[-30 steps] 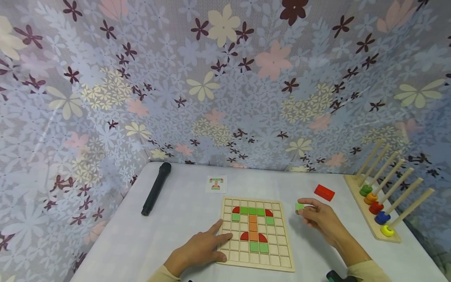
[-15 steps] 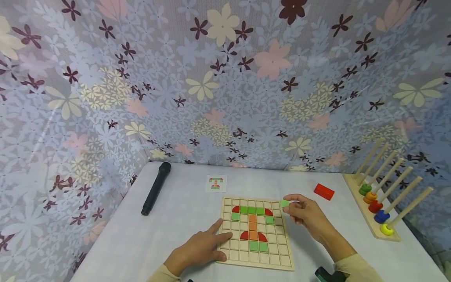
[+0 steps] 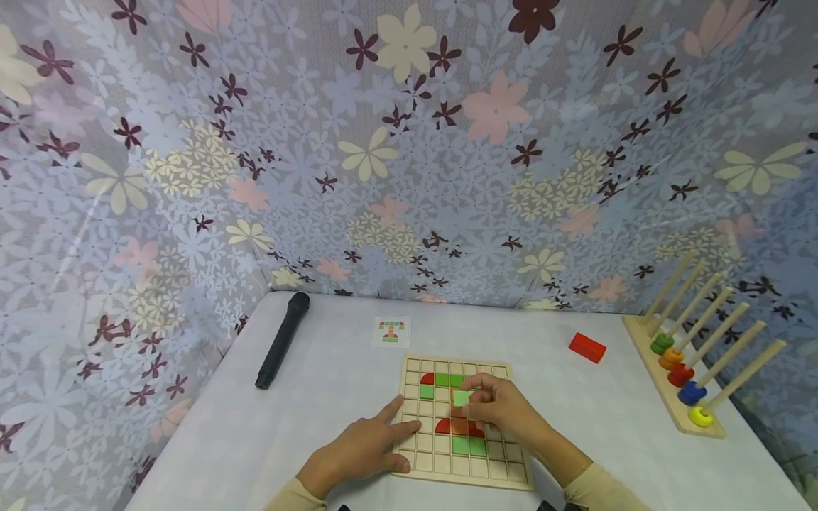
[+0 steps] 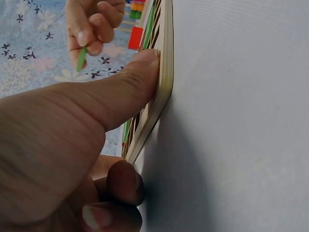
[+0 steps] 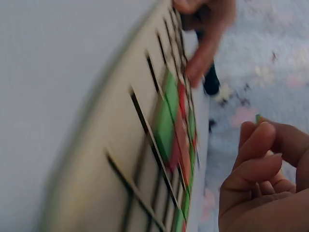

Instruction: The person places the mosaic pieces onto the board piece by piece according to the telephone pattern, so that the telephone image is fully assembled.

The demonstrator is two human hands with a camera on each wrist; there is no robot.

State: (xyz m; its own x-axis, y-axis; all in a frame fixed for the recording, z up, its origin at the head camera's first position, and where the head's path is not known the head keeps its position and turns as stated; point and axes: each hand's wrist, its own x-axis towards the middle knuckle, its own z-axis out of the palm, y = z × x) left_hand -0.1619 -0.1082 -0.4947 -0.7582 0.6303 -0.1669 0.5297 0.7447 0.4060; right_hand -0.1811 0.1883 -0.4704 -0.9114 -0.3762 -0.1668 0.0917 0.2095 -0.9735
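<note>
A square wooden grid board [image 3: 424,463] lies on the table, with red, green and orange tiles set in some cells. My left hand [image 3: 361,448] rests on its left edge, fingers spread; in the left wrist view the thumb [image 4: 130,87] presses on the rim. Between thumb and fingertips, my right hand [image 3: 508,415] pinches a light green square tile [image 3: 461,399] above the middle of the board. The left wrist view shows that tile edge-on, apart from the board. The right hand hides several cells and tiles on the right side.
A small pattern card [image 3: 391,332] lies behind the board. To the left is a black microphone [image 3: 283,342]. A red block [image 3: 587,348] sits at the back right, near a wooden peg stand [image 3: 677,383] with coloured rings. A flowered cloth [image 3: 409,177] hangs behind the table.
My right hand has moved left with the green tile, from beside the board's right edge to over its middle. The left hand has stayed in place.
</note>
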